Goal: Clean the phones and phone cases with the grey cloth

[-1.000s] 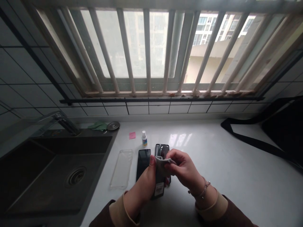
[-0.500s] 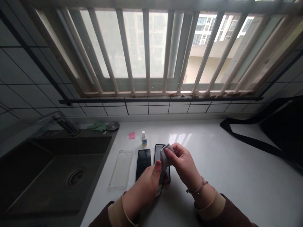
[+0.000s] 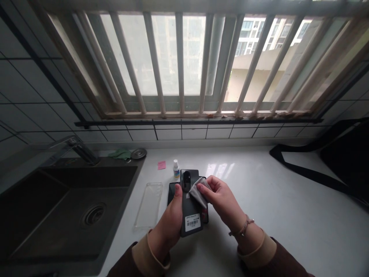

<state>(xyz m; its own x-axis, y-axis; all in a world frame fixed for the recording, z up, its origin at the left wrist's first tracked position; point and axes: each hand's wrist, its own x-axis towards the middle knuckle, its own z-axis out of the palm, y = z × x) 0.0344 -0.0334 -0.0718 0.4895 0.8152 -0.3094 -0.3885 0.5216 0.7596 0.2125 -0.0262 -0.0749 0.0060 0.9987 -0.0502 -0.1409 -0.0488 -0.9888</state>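
Smartphone (image 3: pixel 190 212) | left hand (image 3: pixel 168 219) — curled, gripping its edge | right hand (image 3: pixel 221 202) — pinching grey cloth (image 3: pixel 199 194) against its back | risk: a slipping left grip drops it onto the counter (image 3: pixel 259 200) — scratches likely

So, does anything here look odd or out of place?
The dark grey phone in the left hand carries a white barcode label on its back, near the bottom, which looks odd, since such labels usually get peeled off.
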